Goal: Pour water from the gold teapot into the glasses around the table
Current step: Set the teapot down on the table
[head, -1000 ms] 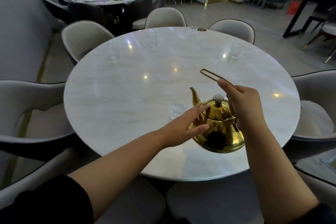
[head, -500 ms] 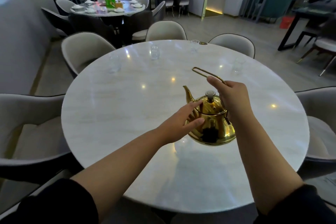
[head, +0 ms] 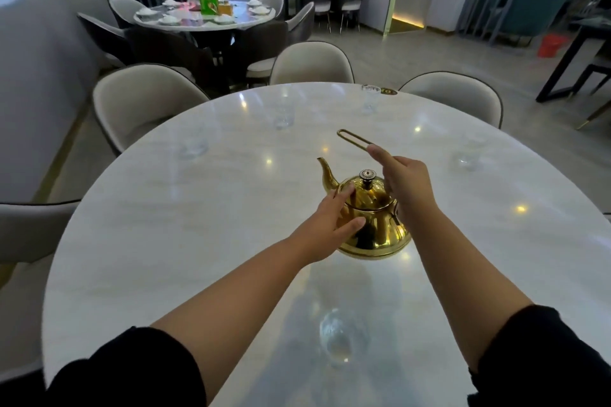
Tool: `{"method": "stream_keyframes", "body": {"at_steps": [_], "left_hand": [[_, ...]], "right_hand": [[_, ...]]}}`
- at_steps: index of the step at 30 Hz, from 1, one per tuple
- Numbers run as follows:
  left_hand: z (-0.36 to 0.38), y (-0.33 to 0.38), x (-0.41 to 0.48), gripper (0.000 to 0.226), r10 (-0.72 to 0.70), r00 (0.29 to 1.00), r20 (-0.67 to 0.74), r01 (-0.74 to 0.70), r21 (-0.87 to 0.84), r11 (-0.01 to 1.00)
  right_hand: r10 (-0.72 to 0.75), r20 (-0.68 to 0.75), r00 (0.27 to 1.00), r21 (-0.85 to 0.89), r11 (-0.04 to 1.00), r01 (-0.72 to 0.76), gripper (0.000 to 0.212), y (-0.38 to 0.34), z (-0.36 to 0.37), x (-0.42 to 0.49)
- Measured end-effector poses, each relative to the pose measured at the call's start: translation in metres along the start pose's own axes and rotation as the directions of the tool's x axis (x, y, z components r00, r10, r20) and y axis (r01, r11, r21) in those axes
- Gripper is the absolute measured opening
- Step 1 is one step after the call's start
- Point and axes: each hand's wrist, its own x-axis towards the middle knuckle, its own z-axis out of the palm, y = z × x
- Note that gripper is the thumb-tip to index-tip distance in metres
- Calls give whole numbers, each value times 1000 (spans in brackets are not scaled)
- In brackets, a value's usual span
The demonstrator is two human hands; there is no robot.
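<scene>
Glass [head: 193, 145] farthest left stands at ten o'clock on the marble table [head: 165, 225]. Your left hand [head: 325, 220] lays straight fingers on the near-left shoulder of the gold teapot [head: 380, 235], mid-table; whether the pot touches the top, you cannot tell. Its spout [head: 325, 172] points to eleven o'clock, away from you, and the handle [head: 353, 139] rises behind it, gripped by your right hand [head: 406, 182], forefinger stretched along it. The near glass [head: 335, 337] lies at six o'clock, behind the spout: reaching it likely means turning the pot round.
</scene>
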Motion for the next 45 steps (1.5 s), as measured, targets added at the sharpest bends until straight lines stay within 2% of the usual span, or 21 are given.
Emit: {"method": "stream_keyframes", "body": {"at_steps": [8, 14, 35, 41, 45], "left_hand": [[-9, -53, 100, 81, -52, 998, 22, 52, -13, 999], [-22, -72, 145, 81, -86, 996, 33, 86, -11, 996], [-25, -100, 183, 72, -150, 985, 82, 142, 90, 986], [-19, -97, 179, 70, -146, 986, 76, 134, 144, 980], [-20, -93, 174, 71, -160, 984, 72, 144, 192, 971]], "right_hand": [[11, 35, 999, 6, 1000, -11, 45, 34, 27, 93], [36, 11, 999, 22, 999, -36, 52, 51, 42, 140], [81, 13, 997, 51, 995, -81, 55, 93, 55, 194], [42, 36, 998, -4, 999, -42, 53, 96, 51, 195], [-54, 65, 996, -169, 984, 65, 56, 97, 50, 192]]}}
